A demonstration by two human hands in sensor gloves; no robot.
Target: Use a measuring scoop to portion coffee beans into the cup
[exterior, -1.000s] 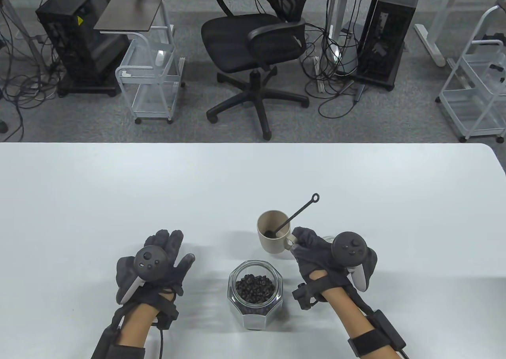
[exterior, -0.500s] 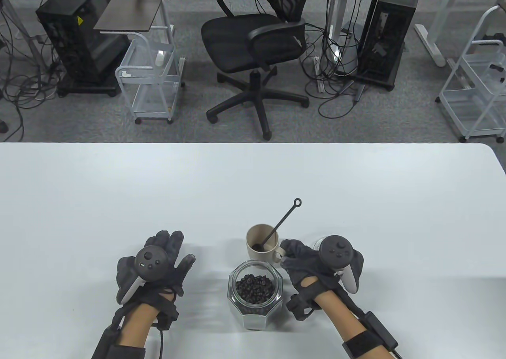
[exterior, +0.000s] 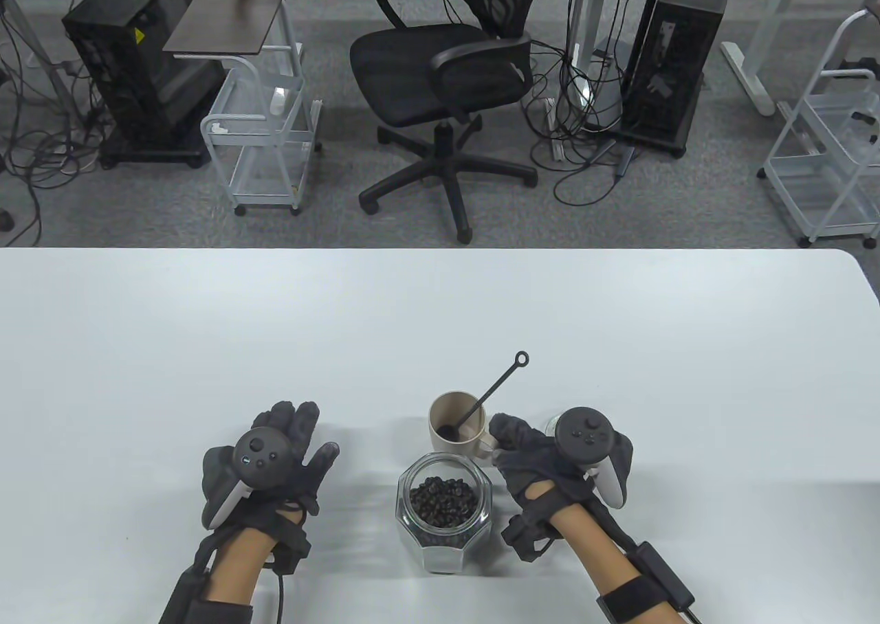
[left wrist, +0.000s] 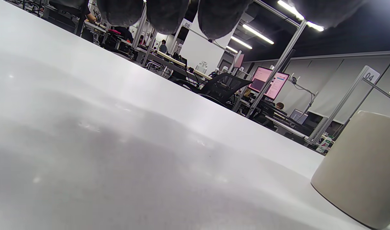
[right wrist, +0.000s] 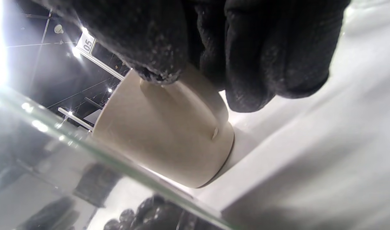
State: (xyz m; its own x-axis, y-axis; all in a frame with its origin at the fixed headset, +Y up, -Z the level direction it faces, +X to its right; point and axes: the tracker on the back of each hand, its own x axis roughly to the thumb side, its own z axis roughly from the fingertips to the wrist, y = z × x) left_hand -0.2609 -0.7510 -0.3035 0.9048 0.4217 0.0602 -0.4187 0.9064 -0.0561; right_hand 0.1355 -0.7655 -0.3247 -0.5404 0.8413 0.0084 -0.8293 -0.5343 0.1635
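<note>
Observed: the right hand (exterior: 543, 455) has its grip clamped on the handle of the cup (exterior: 456, 423); the right wrist view confirms gloved fingers (right wrist: 271, 64) curled about the handle. The cup stands upright on the surface (exterior: 440, 308), just behind the jar (exterior: 444, 507) of beans (exterior: 443, 499).

Change noted: a second ago the cup stood further right and further back, clear of the jar. It has since been drawn left and toward the person; over the last half second it has barely shifted, so the repositioning appears complete.

The scoop (exterior: 485, 396) rests inside the cup, bowl down, its handle leaning out over the rim to the upper right. It has travelled with the cup. Whether its bowl holds any beans cannot be told.

The left hand (exterior: 265, 462) lies flat on the surface, fingers apart and straight, holding nothing, unchanged throughout.

Assessment: cup and jar are now adjacent, which shortens the carry from jar to cup. Portioning proper looks not yet begun. The likely next need is to free the scoop from the cup.
</note>
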